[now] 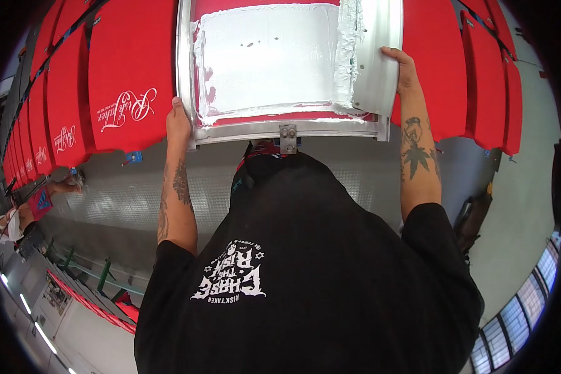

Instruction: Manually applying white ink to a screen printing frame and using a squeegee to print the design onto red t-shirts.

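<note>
Wearing a black short-sleeved T-shirt [343, 268] | white lettered print [230, 274] is marking its front, small stars [259, 255] flanking it | left forearm [176, 202] is bearing a dark tattoo [181, 183] | right forearm [423, 184] is showing a leaf-shaped tattoo [416, 158] | left hand [178, 124] and right hand [406, 71] are going bare

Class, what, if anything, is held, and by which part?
Left hand: the metal frame, by its left rail. Right hand: on the metal plate, outer edge; whether it also grips the frame is hidden.

The view's top edge cuts off the metal frame [243, 130] and silver panel [378, 37].
</note>
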A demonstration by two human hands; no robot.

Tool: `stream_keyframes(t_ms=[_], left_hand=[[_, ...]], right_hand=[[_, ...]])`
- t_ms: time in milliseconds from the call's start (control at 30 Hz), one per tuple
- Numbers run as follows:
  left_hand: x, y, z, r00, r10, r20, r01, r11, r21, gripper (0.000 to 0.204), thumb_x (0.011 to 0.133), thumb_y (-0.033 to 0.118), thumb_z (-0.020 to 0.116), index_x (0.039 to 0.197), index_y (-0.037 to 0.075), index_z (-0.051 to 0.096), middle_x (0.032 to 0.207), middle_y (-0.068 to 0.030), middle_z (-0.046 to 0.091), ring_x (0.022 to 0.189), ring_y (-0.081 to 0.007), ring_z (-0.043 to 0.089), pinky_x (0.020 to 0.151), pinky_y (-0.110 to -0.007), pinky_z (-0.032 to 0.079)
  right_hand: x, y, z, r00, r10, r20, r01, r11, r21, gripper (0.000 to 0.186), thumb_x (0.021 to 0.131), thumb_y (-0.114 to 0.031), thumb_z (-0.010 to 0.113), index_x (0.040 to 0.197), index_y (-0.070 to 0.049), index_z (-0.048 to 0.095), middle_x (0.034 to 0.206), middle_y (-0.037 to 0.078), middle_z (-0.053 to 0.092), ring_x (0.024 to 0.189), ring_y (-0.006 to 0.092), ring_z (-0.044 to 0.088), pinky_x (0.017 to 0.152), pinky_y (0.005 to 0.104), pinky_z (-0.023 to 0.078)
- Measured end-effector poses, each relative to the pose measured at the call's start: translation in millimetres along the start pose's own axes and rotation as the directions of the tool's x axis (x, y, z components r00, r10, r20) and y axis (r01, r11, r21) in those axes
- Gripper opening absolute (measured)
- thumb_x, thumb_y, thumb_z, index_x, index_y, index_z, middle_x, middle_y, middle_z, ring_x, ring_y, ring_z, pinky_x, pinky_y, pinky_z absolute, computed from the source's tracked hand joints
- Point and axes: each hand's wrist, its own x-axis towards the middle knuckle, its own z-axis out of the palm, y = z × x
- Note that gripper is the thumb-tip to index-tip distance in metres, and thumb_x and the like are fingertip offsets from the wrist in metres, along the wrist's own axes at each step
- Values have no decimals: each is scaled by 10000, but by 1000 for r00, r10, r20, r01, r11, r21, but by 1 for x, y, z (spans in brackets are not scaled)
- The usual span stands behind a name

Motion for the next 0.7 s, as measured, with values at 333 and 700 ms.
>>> stream_keyframes(t_ms=[333, 700], left_hand=[[3, -22, 34, 999, 38, -6, -38, 993, -112, 728, 1074, 525, 299, 1011, -121, 628, 801, -241, 641, 819, -279, 609, 802, -422, 488], [60, 27, -7, 972, 221, 75, -184, 925, -333, 502, 1023, 333, 570, 1359, -32, 490, 1304, -202, 578, 1172, -280, 575, 1013, -408, 454]], right_hand=[[2, 4, -23, 993, 16, -113, -31, 990, -135, 447, 805, -230, 709, 1150, 48, 645, 1011, 169, 699, 903, 278, 695, 805, 400, 576], [54, -82, 213, 864, -223, 452, 409, -213, -887, 414, 877, -276, 698, 1252, -113, 634, 1047, 101, 722, 1004, 335, 660, 829, 436, 510]])
